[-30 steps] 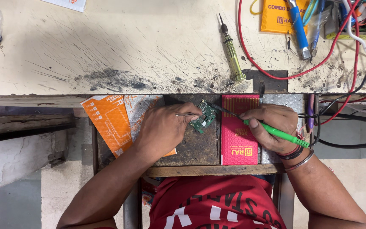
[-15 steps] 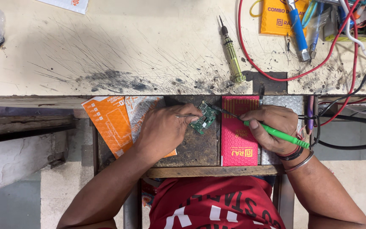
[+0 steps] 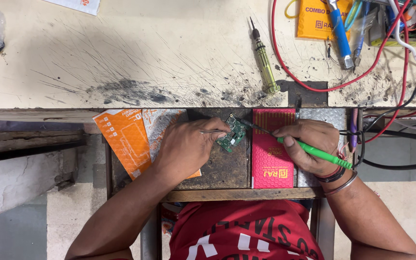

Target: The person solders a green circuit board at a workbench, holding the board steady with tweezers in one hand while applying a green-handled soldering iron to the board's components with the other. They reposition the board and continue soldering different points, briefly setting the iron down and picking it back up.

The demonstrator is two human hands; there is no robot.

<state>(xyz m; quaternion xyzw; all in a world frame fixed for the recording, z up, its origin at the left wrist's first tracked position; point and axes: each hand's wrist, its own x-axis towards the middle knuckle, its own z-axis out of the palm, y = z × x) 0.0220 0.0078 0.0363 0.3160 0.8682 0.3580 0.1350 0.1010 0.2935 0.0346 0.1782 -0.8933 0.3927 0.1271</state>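
Note:
A small green circuit board (image 3: pixel 232 135) lies on a dark wooden pull-out shelf (image 3: pixel 227 168) under the workbench edge. My left hand (image 3: pixel 188 147) holds thin metal tweezers (image 3: pixel 208 132) whose tips rest at the board's left side. My right hand (image 3: pixel 309 144) grips a green-handled soldering iron (image 3: pixel 314 151). Its dark tip reaches to the board's upper right edge. A pink packet (image 3: pixel 271 149) lies beneath my right hand.
An orange packet (image 3: pixel 123 139) lies left of my left hand. On the scratched cream bench top (image 3: pixel 145 58) sit a green screwdriver (image 3: pixel 264 62), red wire (image 3: pixel 314 82), an orange box (image 3: pixel 321 19), a blue tool (image 3: pixel 339 33) and cables at right.

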